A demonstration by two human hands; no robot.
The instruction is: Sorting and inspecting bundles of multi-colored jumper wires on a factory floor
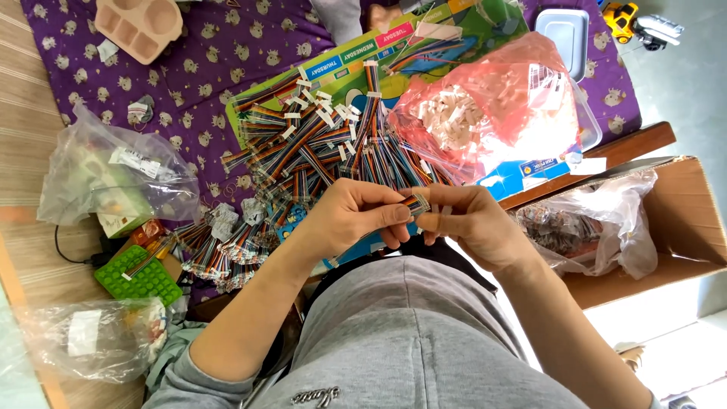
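Grey-clad lap below; left hand (356, 216) and right hand (462, 223) both pinch 1 striped ribbon cable (416, 203). Judged light, limp, bendable; best held near its end connector, above the cable pile (318, 151).

I see a striped wooden floor (23, 144) on the left, a purple patterned cloth (204, 53) spread over it, and pale floor (681, 83) in bright daylight at right.

Beyond the hands, a cable pile (318, 144) crowds the mat; a pink bag (492, 106) blocks the right, clear bags (113, 174) the left; bare purple cloth (204, 45) lies far.
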